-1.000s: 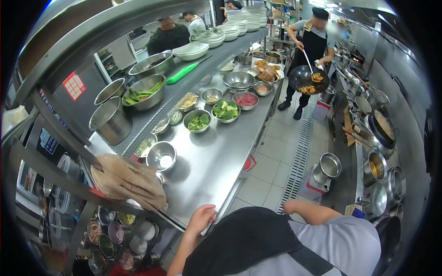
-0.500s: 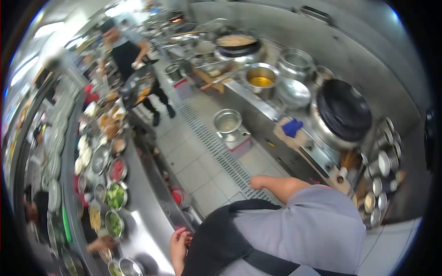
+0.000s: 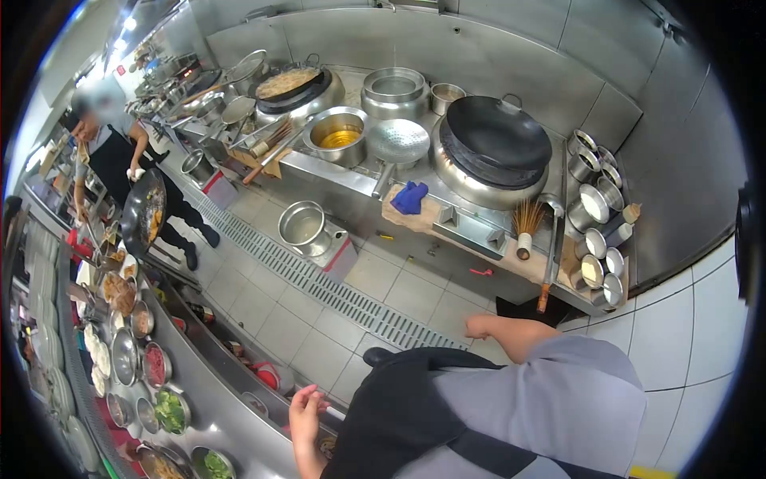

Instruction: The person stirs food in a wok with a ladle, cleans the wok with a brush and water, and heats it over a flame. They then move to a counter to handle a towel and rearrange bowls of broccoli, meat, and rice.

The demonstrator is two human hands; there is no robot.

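My left hand (image 3: 306,411) is near the steel prep counter (image 3: 209,363), fingers partly bent and apart, holding nothing. My right hand (image 3: 481,326) hangs over the tiled floor with its fingers curled in, and nothing sticks out of it. On the stove side, nearest to my right hand, a ladle (image 3: 552,251) with a wooden handle lies beside a bamboo brush (image 3: 527,223). A black wok (image 3: 501,134) sits on the burner behind them. To its left are a perforated strainer (image 3: 399,142), a blue cloth (image 3: 410,198) and a pot of yellow oil (image 3: 336,137).
Along the prep counter stand several bowls, including green vegetables (image 3: 169,411) and red meat (image 3: 157,363). A co-worker (image 3: 112,160) holds a wok of food (image 3: 145,214) in the aisle. A pot (image 3: 303,227) stands low beside the floor drain (image 3: 319,283). Seasoning tins (image 3: 592,203) fill the right corner.
My view has swung right toward the stove, so the wok and tins now appear further left. Both my hands stay low at my sides. The co-worker still holds the wok.
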